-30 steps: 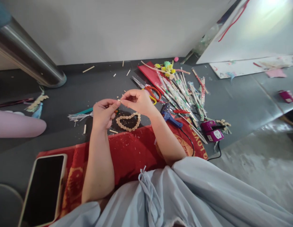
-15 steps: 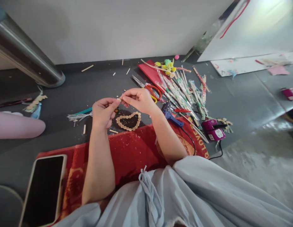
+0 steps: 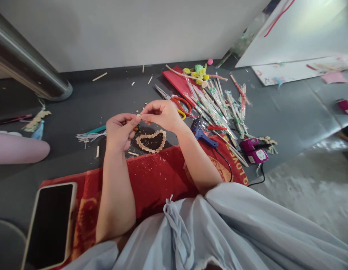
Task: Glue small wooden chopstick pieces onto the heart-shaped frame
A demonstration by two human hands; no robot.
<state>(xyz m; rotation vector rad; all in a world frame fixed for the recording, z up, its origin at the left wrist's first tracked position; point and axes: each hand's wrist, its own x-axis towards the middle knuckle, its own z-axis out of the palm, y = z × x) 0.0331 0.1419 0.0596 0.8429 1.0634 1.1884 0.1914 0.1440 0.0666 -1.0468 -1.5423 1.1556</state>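
Between the pinched fingertips of my left hand [image 3: 120, 129] and my right hand [image 3: 161, 114] is a tiny pale wooden piece [image 3: 139, 116], largely covered by the fingers. Both hands meet over the dark grey surface. Just below them lies a curved outline made of small wood bits [image 3: 151, 141], shaped like a bean. Scissors with orange handles [image 3: 179, 105] rest beyond my right hand. By its forearm is a blue hot glue gun [image 3: 202, 134]. White strands [image 3: 91, 137] and a teal stick [image 3: 96, 129] lie left of my left hand.
A red cloth [image 3: 159, 176] spreads under my forearms, with a phone [image 3: 50, 225] on its left. Several wrapped chopsticks [image 3: 213, 107] are heaped at right, near a purple power adapter [image 3: 254, 150]. A metal post [image 3: 30, 60] stands at far left, before a white wall [image 3: 134, 33].
The view has shifted slightly. My hands stay pinched together at the small wooden piece, the right fingers now a little closer around it. Nothing on the surface has visibly moved.
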